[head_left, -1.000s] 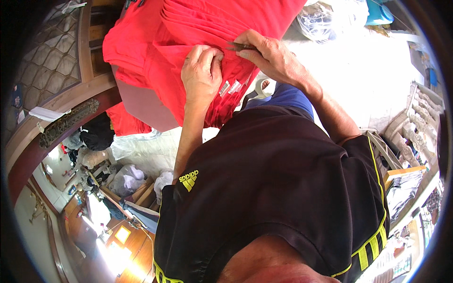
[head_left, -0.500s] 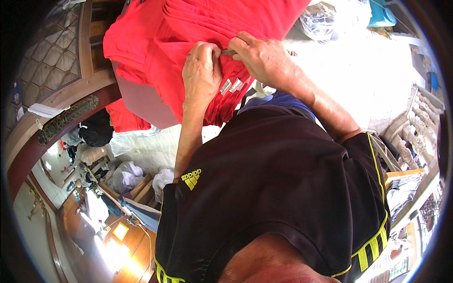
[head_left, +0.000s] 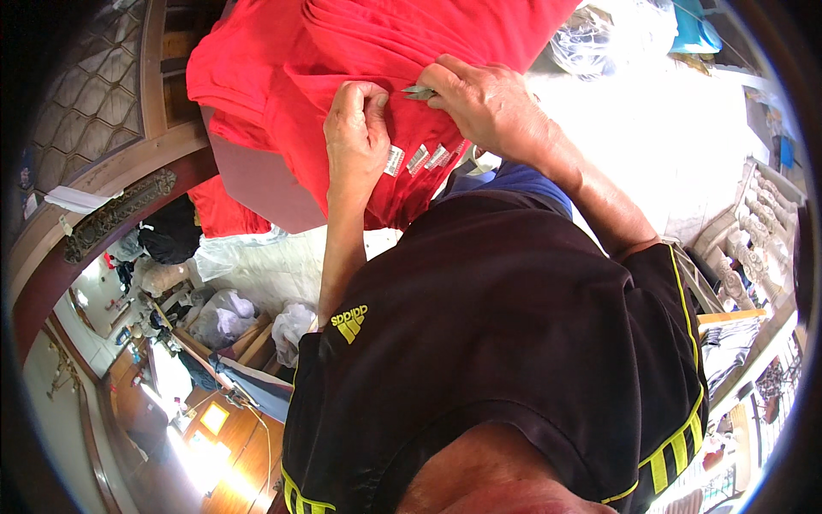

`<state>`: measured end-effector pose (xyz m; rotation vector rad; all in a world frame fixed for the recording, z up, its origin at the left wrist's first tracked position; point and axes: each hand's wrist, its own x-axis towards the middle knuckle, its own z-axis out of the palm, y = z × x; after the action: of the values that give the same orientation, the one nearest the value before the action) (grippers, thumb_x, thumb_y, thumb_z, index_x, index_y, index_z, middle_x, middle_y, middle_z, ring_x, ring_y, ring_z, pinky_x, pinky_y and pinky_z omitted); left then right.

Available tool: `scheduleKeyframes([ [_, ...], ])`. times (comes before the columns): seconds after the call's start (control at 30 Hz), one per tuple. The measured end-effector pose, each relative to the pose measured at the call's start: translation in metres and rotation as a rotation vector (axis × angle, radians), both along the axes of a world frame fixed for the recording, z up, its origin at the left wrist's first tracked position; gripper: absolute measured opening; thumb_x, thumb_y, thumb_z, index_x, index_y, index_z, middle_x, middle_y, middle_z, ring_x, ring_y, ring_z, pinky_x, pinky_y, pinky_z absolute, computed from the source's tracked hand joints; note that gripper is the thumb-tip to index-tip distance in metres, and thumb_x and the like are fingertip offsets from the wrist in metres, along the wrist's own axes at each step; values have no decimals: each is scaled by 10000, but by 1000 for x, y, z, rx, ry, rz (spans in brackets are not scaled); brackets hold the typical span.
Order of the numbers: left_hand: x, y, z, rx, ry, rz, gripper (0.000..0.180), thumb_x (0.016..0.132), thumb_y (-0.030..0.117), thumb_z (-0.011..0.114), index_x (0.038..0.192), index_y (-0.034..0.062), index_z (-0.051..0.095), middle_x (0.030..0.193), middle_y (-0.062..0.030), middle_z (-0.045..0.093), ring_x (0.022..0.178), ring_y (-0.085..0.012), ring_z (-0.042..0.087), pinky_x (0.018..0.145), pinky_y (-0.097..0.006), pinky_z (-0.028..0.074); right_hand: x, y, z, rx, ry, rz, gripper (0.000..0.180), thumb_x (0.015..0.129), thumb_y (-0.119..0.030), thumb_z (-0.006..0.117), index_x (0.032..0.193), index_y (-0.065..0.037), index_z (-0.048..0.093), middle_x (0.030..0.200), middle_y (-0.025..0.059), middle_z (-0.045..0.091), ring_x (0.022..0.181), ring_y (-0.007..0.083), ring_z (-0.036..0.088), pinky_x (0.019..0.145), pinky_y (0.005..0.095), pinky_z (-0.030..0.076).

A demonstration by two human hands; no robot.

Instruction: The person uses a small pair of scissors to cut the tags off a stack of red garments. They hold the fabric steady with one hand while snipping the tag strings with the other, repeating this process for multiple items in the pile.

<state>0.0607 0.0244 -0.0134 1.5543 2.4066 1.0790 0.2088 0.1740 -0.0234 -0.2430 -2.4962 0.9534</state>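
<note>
A heap of red garments [head_left: 265,77] lies spread before me, with folds running across it. My right hand [head_left: 488,107] is closed round small metal thread snips [head_left: 418,92], whose pointed blades stick out to the left over the red cloth. Just left of the blades, my left hand [head_left: 355,128] is pinched, thumb against forefinger, over the cloth. Whether fabric or thread sits in that pinch is too small to make out. Several white printed labels [head_left: 417,159] show in a row along the garments' near edge, beside my left wrist.
Under the garments shows a mauve surface [head_left: 261,184]. A brown wooden frame with carving [head_left: 120,214] curves along the left. Clear plastic-wrapped goods [head_left: 595,38] and a blue container [head_left: 695,30] stand far right. Plastic bags [head_left: 224,319] lie lower left.
My left hand has drawn a little left, away from the snips. The blades now show more plainly, and more of the labels are uncovered. My right hand has barely moved.
</note>
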Motion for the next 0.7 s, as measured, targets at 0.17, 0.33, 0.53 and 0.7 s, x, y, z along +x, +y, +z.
scheduleKeyframes([
  [0.17,0,-3,0,34,-174,19,56,938,-35,618,928,-2,574,849,-110,644,769,-213,635,730,-327,507,-10,-2,-1,85,-47,38,154,933,-187,632,1034,-71,621,957,96,685,825,313,715,642,435,559],
  [0.33,-18,-30,9,74,-656,-194,69,930,37,631,885,-4,599,854,-110,640,792,-238,634,715,-315,484,-3,9,-3,-152,-24,43,199,942,-181,638,1098,-57,648,1031,128,706,895,345,709,727,444,566],
  [0.53,-14,2,38,-112,345,-153,185,875,188,708,1018,71,699,1025,-60,655,1049,-263,590,1004,-443,351,11,20,-6,-464,-22,47,300,903,-187,715,1168,-61,652,1107,139,710,1001,323,710,858,419,569],
  [0.7,-34,-1,42,-367,317,-231,184,814,191,774,968,128,696,841,-42,584,786,-220,601,980,-421,352,6,14,-19,-293,22,10,397,842,-173,772,1207,-82,645,1089,124,710,982,307,713,842,408,575],
])
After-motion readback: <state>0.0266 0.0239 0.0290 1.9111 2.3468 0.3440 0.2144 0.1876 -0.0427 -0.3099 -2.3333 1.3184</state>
